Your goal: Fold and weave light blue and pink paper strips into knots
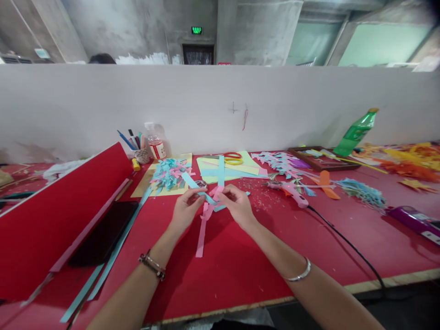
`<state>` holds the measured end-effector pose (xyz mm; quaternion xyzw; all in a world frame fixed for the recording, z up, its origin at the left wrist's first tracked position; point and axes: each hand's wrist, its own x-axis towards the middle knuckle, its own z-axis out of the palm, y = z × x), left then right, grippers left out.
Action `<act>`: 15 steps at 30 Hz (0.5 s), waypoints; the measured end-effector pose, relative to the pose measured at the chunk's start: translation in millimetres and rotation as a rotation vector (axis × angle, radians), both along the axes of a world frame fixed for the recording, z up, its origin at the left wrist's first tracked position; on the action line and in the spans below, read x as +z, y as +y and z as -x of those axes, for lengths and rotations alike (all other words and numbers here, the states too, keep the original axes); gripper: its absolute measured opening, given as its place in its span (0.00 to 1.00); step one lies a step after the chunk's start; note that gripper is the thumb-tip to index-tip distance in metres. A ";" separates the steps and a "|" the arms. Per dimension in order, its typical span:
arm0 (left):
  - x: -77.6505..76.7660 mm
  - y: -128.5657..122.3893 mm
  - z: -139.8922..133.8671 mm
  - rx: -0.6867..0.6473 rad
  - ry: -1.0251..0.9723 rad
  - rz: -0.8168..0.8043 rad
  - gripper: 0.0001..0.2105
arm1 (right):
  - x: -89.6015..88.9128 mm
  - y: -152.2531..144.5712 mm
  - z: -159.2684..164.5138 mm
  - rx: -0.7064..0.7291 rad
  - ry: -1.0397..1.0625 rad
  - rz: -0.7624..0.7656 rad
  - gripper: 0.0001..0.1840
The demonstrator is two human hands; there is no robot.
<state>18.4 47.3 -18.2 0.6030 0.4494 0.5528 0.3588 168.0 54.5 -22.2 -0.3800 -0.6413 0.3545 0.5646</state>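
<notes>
Between my hands is a bundle of pink and blue paper strips, with one pink strip (201, 236) hanging down toward me and one blue strip (221, 170) pointing away. My left hand (185, 206) pinches a blue paper strip (189, 180) between thumb and fingers. On the other side, my right hand (237, 205) pinches the strips where pink and blue cross; its fingertips partly hide that spot. Just behind lies a heap of folded blue and pink paper pieces (171, 174). Scissors with red and yellow handles (233, 158) rest on pale paper sheets (209, 174).
A pink glue gun (294, 192) with a black cord lies to the right, near a tilted green bottle (355, 133). At left are a red board (68, 206), a dark flat phone-like object (103, 233), a pen cup (140, 155) and a clear bottle (156, 142). A white partition (192, 101) stands behind.
</notes>
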 end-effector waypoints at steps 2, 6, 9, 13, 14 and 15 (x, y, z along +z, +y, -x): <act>0.0 0.2 0.2 0.006 -0.003 -0.006 0.08 | 0.9 -1.0 0.7 0.019 -0.030 -0.003 0.09; -0.1 0.3 0.3 0.006 -0.008 -0.011 0.09 | 1.7 1.9 -2.5 -0.050 0.026 -0.001 0.07; -0.5 0.3 0.2 -0.011 -0.012 -0.016 0.09 | 1.2 5.6 -6.5 -0.114 0.013 -0.067 0.09; -1.0 0.8 0.7 -0.021 -0.029 -0.011 0.09 | 0.6 6.0 -7.6 -0.052 -0.140 -0.153 0.09; -1.1 1.0 0.8 -0.022 -0.032 -0.010 0.09 | 0.6 5.1 -6.9 -0.045 -0.159 -0.165 0.09; -1.4 1.3 1.0 -0.023 -0.034 -0.010 0.09 | 0.6 4.1 -6.1 -0.048 -0.166 -0.177 0.09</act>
